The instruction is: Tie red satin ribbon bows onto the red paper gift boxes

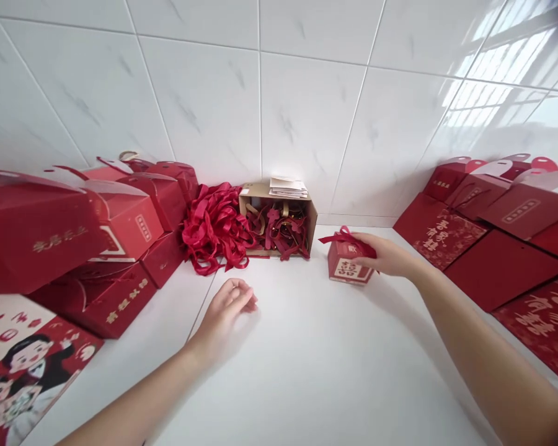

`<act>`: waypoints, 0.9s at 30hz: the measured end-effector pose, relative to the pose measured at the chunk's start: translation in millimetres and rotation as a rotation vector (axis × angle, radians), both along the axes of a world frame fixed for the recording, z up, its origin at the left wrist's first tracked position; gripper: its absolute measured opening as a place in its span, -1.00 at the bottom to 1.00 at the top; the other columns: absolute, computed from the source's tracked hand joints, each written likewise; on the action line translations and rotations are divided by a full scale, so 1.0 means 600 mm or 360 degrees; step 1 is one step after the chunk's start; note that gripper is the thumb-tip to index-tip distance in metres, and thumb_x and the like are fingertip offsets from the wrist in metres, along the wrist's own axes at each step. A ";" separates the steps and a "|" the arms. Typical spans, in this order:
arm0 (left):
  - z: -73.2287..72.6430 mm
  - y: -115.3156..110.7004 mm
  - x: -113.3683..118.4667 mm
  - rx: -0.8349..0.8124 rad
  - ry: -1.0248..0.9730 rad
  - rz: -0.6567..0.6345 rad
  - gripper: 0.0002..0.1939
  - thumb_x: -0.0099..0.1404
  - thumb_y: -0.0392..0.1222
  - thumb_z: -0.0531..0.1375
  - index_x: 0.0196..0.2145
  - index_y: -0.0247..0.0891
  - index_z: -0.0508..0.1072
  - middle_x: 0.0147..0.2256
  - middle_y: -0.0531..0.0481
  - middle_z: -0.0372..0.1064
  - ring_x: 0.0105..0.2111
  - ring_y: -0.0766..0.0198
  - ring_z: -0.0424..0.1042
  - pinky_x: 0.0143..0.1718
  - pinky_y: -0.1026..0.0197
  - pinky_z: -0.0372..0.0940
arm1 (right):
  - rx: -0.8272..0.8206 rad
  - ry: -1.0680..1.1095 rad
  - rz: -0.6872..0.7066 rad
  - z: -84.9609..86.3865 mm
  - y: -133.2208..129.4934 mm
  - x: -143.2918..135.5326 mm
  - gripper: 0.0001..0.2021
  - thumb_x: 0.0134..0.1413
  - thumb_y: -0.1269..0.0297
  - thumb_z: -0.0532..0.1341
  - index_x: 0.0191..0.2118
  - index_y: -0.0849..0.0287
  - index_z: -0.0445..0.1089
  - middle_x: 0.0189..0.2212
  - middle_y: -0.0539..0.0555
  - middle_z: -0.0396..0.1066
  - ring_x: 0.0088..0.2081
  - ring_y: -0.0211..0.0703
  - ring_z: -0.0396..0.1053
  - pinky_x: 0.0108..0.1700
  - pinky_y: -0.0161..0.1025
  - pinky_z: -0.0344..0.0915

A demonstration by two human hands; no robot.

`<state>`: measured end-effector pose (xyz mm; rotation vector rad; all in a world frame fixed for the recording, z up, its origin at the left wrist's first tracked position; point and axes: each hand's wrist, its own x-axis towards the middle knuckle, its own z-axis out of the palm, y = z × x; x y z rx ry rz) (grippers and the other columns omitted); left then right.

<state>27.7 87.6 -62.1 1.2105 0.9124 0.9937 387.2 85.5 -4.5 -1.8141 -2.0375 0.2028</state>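
A small red box (348, 263) with a ribbon bow on top and a pale patterned front stands on the white surface, right of centre. My right hand (385, 254) is wrapped round its right side and top. Left of centre, my left hand (230, 303) hovers over or rests on the surface with its fingers curled in; whether anything is inside them is hidden. Beyond the left hand lies a heap of red ribbon (216, 226). Beside the heap, an open cardboard box (313, 226) on its side holds dark red tags and cords.
Red gift boxes (125, 300) are stacked along the left, with an illustrated couple box (32, 371) nearest. More red boxes (506, 266) stand at the right. White cards (288, 187) lie on the cardboard box, against the tiled wall (307, 111).
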 end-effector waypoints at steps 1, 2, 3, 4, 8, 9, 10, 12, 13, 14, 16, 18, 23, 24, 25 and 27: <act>0.001 0.000 -0.001 0.0023 0.0062 -0.0005 -0.78 0.26 -0.03 0.17 -0.37 -0.19 0.23 -0.43 0.09 0.31 -0.34 0.28 0.34 -0.16 0.19 0.22 | 0.0065 -0.0007 -0.0002 -0.008 0.035 0.010 -0.47 0.04 0.23 0.23 0.17 0.10 0.24 0.03 0.15 0.36 -0.01 0.08 0.34 -0.05 -0.07 0.34; 0.002 0.000 -0.001 0.0040 0.0114 -0.0012 -0.78 0.27 -0.03 0.16 -0.37 -0.18 0.21 -0.44 0.09 0.31 -0.35 0.27 0.33 -0.18 0.18 0.22 | 0.0141 -0.0018 -0.0025 -0.017 0.069 0.017 -0.49 0.04 0.25 0.24 0.15 0.10 0.28 0.07 0.17 0.32 0.07 0.13 0.26 0.04 -0.01 0.27; 0.003 0.000 -0.002 0.0048 0.0148 -0.0017 -0.78 0.28 -0.02 0.14 -0.37 -0.17 0.20 -0.45 0.09 0.30 -0.35 0.26 0.33 -0.19 0.19 0.22 | 0.0225 -0.0027 -0.0076 -0.026 0.103 0.020 -0.51 0.03 0.26 0.24 0.14 0.10 0.30 0.11 0.20 0.26 0.14 0.21 0.17 0.11 0.09 0.18; 0.004 0.001 -0.003 0.0051 0.0177 -0.0019 -0.79 0.29 -0.02 0.12 -0.37 -0.16 0.20 -0.45 0.09 0.30 -0.35 0.26 0.32 -0.20 0.19 0.21 | 0.0308 -0.0030 -0.0126 -0.037 0.133 0.022 -0.53 0.05 0.27 0.23 0.13 0.09 0.32 0.14 0.22 0.21 0.17 0.26 0.10 0.14 0.16 0.11; -0.001 0.001 -0.004 0.0067 0.0326 0.0000 -0.80 0.30 -0.01 0.12 -0.36 -0.14 0.19 -0.45 0.11 0.27 -0.36 0.26 0.32 -0.23 0.21 0.19 | 0.0636 0.0016 -0.0261 -0.096 0.216 0.014 -0.62 0.20 0.35 0.06 0.11 0.09 0.34 0.18 0.20 0.07 0.20 0.13 0.03 0.19 0.09 0.07; -0.004 0.002 -0.004 0.0091 0.0359 0.0011 -0.80 0.29 -0.01 0.12 -0.35 -0.13 0.19 -0.44 0.11 0.27 -0.36 0.25 0.32 -0.24 0.21 0.20 | 0.0721 0.0038 -0.0310 -0.112 0.227 0.011 -0.61 0.23 0.35 0.01 0.13 0.09 0.31 0.22 0.19 -0.02 0.23 0.12 -0.02 0.20 0.07 0.05; -0.007 0.003 -0.004 0.0128 0.0384 0.0029 -0.81 0.29 0.00 0.12 -0.33 -0.12 0.20 -0.44 0.11 0.27 -0.37 0.25 0.33 -0.26 0.21 0.21 | 0.0799 0.0059 -0.0360 -0.127 0.234 0.010 -0.60 0.25 0.35 -0.02 0.16 0.09 0.28 0.25 0.19 -0.13 0.25 0.12 -0.08 0.21 0.06 0.03; -0.012 0.009 -0.008 0.0269 0.0486 0.0101 -0.83 0.27 0.00 0.13 -0.30 -0.10 0.24 -0.42 0.08 0.29 -0.38 0.21 0.34 -0.30 0.19 0.24 | 0.0917 0.0090 -0.0433 -0.151 0.239 0.009 -0.58 0.27 0.29 -0.04 0.21 0.09 0.18 0.29 0.19 -0.32 0.28 0.14 -0.19 0.22 0.08 0.01; -0.013 0.015 -0.012 0.0394 0.0597 0.0171 -0.85 0.26 -0.02 0.13 -0.30 -0.10 0.27 -0.39 0.06 0.31 -0.36 0.18 0.35 -0.29 0.17 0.25 | 0.0962 0.0102 -0.0460 -0.159 0.238 0.010 -0.56 0.27 0.25 -0.03 0.24 0.08 0.12 0.29 0.19 -0.39 0.29 0.16 -0.25 0.22 0.10 0.00; -0.014 0.023 -0.016 0.0561 0.0753 0.0254 -0.87 0.24 -0.05 0.14 -0.32 -0.11 0.31 -0.36 0.02 0.34 -0.32 0.14 0.36 -0.25 0.14 0.26 | 0.1000 0.0115 -0.0483 -0.164 0.237 0.012 -0.53 0.26 0.20 -0.01 0.26 0.07 0.05 0.29 0.20 -0.43 0.30 0.18 -0.29 0.21 0.13 -0.01; -0.013 0.043 -0.029 0.0957 0.1161 0.0399 -0.93 0.21 -0.12 0.16 -0.37 -0.13 0.40 -0.22 -0.07 0.39 -0.14 0.04 0.35 -0.08 0.04 0.21 | 0.1069 0.0145 -0.0531 -0.168 0.231 0.013 -0.45 0.24 0.12 0.01 0.29 0.08 -0.09 0.29 0.23 -0.48 0.31 0.20 -0.37 0.21 0.19 -0.06; -0.013 0.060 -0.044 0.1222 0.1548 0.0435 -0.88 0.20 -0.16 0.14 -0.34 -0.13 0.48 0.00 -0.13 0.35 0.06 -0.08 0.22 0.06 -0.10 0.09 | 0.1119 0.0172 -0.0562 -0.168 0.225 0.008 -0.43 0.24 0.09 -0.01 0.30 0.09 -0.17 0.28 0.27 -0.49 0.31 0.22 -0.41 0.21 0.24 -0.14; -0.022 0.070 -0.060 0.1140 0.1963 0.0299 -0.70 0.32 -0.15 0.01 -0.06 -0.14 0.43 0.09 -0.12 0.35 0.20 -0.13 0.07 0.08 -0.27 0.00 | 0.1150 0.0202 -0.0532 -0.168 0.200 -0.035 -0.50 0.23 0.10 -0.04 0.24 0.05 -0.10 0.27 0.28 -0.40 0.30 0.26 -0.32 0.20 0.29 -0.23; -0.024 0.067 -0.059 0.1152 0.1974 0.0286 -0.69 0.33 -0.17 0.00 -0.05 -0.15 0.42 0.08 -0.12 0.37 0.20 -0.11 0.08 0.08 -0.26 0.00 | 0.1148 0.0203 -0.0518 -0.168 0.192 -0.045 -0.51 0.23 0.10 -0.03 0.23 0.04 -0.10 0.27 0.28 -0.38 0.30 0.26 -0.30 0.20 0.28 -0.22; -0.024 0.065 -0.057 0.1184 0.1983 0.0297 -0.70 0.33 -0.18 0.00 -0.06 -0.16 0.42 0.09 -0.13 0.36 0.19 -0.10 0.09 0.09 -0.26 0.00 | 0.1147 0.0203 -0.0503 -0.168 0.182 -0.054 -0.52 0.23 0.10 -0.03 0.22 0.03 -0.09 0.26 0.27 -0.36 0.30 0.26 -0.27 0.20 0.27 -0.20; -0.023 0.060 -0.054 0.1268 0.2008 0.0307 -0.72 0.32 -0.22 -0.01 -0.11 -0.17 0.44 0.18 -0.16 0.23 0.22 -0.12 0.03 0.08 -0.28 0.00 | 0.1144 0.0208 -0.0479 -0.167 0.163 -0.068 -0.53 0.22 0.10 -0.02 0.21 0.02 -0.07 0.26 0.27 -0.32 0.29 0.26 -0.24 0.19 0.26 -0.17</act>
